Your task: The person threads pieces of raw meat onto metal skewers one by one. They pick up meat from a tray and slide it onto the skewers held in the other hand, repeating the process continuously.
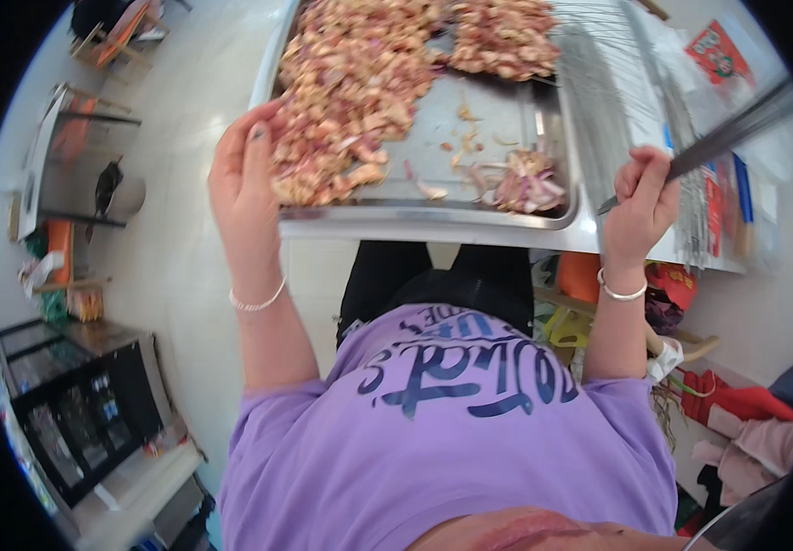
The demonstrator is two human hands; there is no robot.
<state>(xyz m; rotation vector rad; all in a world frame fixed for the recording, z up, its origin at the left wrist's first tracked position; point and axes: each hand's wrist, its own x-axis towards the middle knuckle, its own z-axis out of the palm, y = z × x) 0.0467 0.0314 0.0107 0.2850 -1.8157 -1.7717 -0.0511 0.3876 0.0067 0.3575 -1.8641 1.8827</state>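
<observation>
A large metal tray [415, 207] holds a thick heap of raw cut meat pieces [351, 83], with a second heap at its far right. Near its front right corner lies a small pile of sliced purple onion [530, 184]. My left hand [242, 165] is at the tray's left edge, fingers drawn together against the meat; whatever is between them is hidden. Off the tray's right side, my right hand [645, 197] is closed around a bundle of long metal skewers [736, 124]. The bundle slants up to the right, its short end poking out on the left.
Many loose thin metal skewers [599, 101] lie on the white table right of the tray. Beyond them are plastic packages [716, 55] and a blue stick-like item [743, 188]. Bags and clothes [746, 413] are piled low at the right. A dark glass-fronted cabinet [79, 413] stands at the left.
</observation>
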